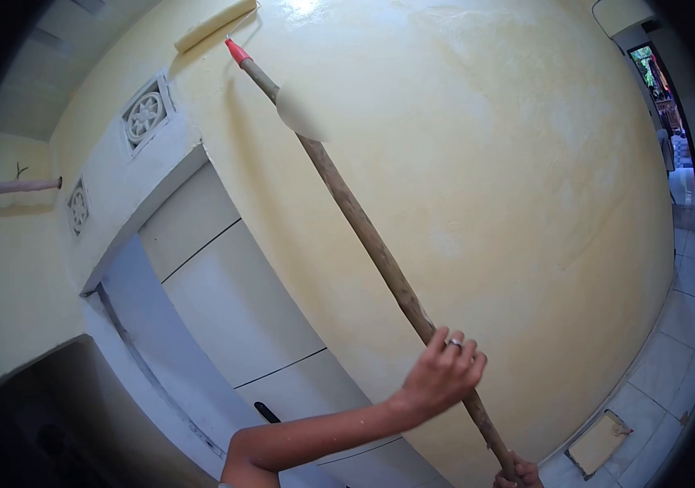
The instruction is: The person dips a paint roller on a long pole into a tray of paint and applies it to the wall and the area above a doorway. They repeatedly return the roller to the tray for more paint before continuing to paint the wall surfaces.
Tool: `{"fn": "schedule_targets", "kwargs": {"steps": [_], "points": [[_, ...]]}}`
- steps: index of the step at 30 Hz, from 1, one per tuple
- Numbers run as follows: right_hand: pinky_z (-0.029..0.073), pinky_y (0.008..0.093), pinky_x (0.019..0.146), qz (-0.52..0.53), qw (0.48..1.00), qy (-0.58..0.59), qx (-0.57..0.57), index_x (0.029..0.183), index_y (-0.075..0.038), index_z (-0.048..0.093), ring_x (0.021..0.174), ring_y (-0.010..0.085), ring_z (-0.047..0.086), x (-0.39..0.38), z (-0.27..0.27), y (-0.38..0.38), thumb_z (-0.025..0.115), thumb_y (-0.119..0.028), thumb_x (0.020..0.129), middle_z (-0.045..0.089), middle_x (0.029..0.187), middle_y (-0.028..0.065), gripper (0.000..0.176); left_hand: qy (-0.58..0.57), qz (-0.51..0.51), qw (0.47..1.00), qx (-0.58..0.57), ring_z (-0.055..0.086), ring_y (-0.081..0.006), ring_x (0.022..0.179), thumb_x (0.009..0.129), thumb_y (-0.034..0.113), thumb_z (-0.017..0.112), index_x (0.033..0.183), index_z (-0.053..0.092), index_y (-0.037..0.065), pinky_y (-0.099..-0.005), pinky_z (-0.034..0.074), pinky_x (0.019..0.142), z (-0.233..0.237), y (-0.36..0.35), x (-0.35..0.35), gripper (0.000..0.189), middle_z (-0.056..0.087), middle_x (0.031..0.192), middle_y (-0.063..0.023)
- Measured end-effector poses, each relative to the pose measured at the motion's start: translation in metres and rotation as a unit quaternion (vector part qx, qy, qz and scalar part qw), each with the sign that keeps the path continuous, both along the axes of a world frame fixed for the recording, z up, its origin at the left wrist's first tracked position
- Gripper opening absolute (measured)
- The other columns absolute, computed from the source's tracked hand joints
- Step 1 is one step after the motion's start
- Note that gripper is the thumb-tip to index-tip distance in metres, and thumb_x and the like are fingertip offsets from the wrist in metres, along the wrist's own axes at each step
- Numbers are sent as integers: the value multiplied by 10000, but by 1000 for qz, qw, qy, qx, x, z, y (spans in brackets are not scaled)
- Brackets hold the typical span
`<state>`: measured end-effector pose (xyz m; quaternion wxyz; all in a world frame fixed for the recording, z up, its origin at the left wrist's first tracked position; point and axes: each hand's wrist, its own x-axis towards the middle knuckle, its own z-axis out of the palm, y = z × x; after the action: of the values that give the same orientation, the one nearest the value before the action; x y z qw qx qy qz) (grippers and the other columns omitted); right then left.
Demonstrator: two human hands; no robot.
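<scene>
A paint roller with a red handle is fixed to the end of a long wooden pole. Its pale yellow sleeve lies against the upper part of the yellow wall, near the top of the view. My left hand, with a ring on one finger, is wrapped round the lower part of the pole. Further down, at the bottom edge, my right hand grips the pole near its lower end and is partly cut off. A blurred patch hides a short stretch of the upper pole.
A white door stands left of the pole, under white patterned vent blocks. On the tiled floor at lower right lies a shallow tray with pale yellow in it. Another doorway opens at far right.
</scene>
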<state>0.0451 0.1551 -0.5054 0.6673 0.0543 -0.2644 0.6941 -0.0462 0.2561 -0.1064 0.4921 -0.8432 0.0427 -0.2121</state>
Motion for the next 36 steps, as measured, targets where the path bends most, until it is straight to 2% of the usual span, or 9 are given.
{"fn": "schedule_targets", "kwargs": {"steps": [7, 11, 14, 16, 18, 23, 26, 30, 36], "points": [[317, 329, 422, 19, 999, -20, 36, 1333, -269, 524, 423, 143, 423, -13, -82, -31, 650, -368, 880, 489, 546, 12, 481, 45, 18, 998, -36, 583, -180, 750, 738, 131, 610, 774, 593, 74, -335, 438, 694, -76, -27, -8, 69, 515, 692, -37], [317, 331, 419, 14, 999, -12, 42, 1340, -271, 517, 421, 142, 419, -16, -89, -22, 653, -396, 877, 486, 546, 11, 499, 21, -16, 999, -32, 578, -181, 753, 739, 124, 606, 786, 599, 84, -336, 436, 708, -55, -18, -6, 62, 522, 703, -38], [342, 326, 423, -25, 1000, -12, 10, 1346, -264, 512, 425, 136, 425, -14, -31, 1, 639, -411, 889, 493, 550, 12, 497, 17, 5, 1000, -8, 600, -216, 792, 748, 126, 604, 787, 615, 105, -367, 437, 738, 3, -6, -3, 46, 533, 709, -42], [348, 323, 419, -50, 999, -9, -20, 1353, -260, 507, 415, 134, 420, -16, 37, 12, 629, -421, 894, 494, 550, 14, 502, 6, 18, 1000, 7, 603, -236, 800, 742, 158, 635, 781, 639, 128, -399, 423, 803, 49, 1, -2, 49, 557, 723, -45], [454, 415, 727, 116, 985, 45, 122, 1446, -312, 416, 674, 170, 441, -6, 62, 39, 529, -249, 979, 574, 1067, -43, 484, -5, 41, 999, 15, 575, -231, 873, 711, 210, 713, 839, 672, 181, -395, 378, 895, 93, 8, -3, 138, 589, 792, -10], [413, 372, 587, 99, 974, 76, 187, 1478, -313, 349, 667, 152, 440, -4, 211, 42, 470, -286, 1006, 544, 943, -32, 488, -27, 66, 997, 10, 514, -248, 1025, 710, 209, 782, 914, 711, 256, -398, 334, 1002, 197, 8, 0, 221, 607, 970, 25], [354, 311, 490, 47, 978, 41, 198, 1493, -276, 318, 589, 140, 418, 14, 285, 41, 424, -304, 1023, 522, 784, 36, 483, -48, 59, 996, 45, 511, -264, 1084, 685, 198, 807, 937, 732, 266, -416, 247, 1066, 251, 8, 12, 271, 623, 1050, 10], [312, 268, 402, 6, 970, -3, 243, 1504, -206, 282, 515, 135, 402, 36, 363, 39, 372, -287, 1041, 468, 648, 69, 478, -65, 118, 988, 72, 467, -276, 1198, 716, 148, 785, 963, 737, 274, -458, 207, 1095, 315, 4, 29, 281, 608, 1152, 4], [314, 250, 353, -65, 965, -26, 252, 1486, -123, 299, 530, 117, 457, 59, 434, 41, 341, -229, 1052, 476, 678, 62, 449, -100, 174, 975, 90, 431, -278, 1276, 711, 128, 789, 984, 730, 322, -485, 219, 1105, 367, 1, 50, 340, 573, 1240, 11]]}}
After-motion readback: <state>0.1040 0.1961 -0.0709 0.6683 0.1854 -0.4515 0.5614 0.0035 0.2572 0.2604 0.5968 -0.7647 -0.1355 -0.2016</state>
